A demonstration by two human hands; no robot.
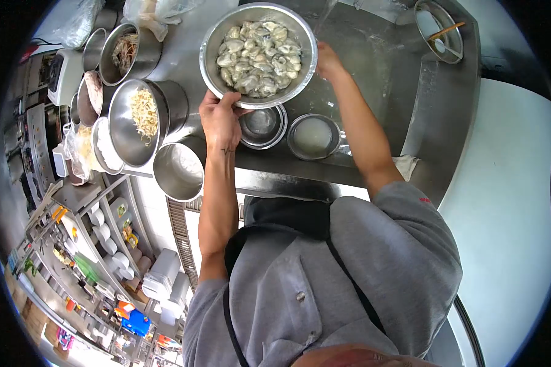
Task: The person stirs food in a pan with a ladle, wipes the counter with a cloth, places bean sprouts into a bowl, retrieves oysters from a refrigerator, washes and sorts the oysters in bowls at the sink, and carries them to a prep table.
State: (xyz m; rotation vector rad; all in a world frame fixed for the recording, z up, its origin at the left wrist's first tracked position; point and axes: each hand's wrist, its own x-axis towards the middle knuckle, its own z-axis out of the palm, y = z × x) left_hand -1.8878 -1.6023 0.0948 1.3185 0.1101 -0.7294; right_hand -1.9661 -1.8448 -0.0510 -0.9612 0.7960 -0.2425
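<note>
My head-worn camera is facing forward and down over my shirt (386, 263), viewing the bowl (210, 56) from close above.

The large bowl (209, 58) conceals most of the fingers of the left hand (220, 119) beneath its rim; where the fingertips of the right hand (329, 61) end at its far side cannot be made out. It also covers the upper part of the smaller bowl (281, 131). The sprout bowl (120, 125) hides much of the pot (176, 104) behind it. Along the top edge, the plastic bag (147, 12) is cut off. The red mark (425, 200) on the sleeve is too small to read, and many items around the shelving (73, 196) are indistinct.
</note>
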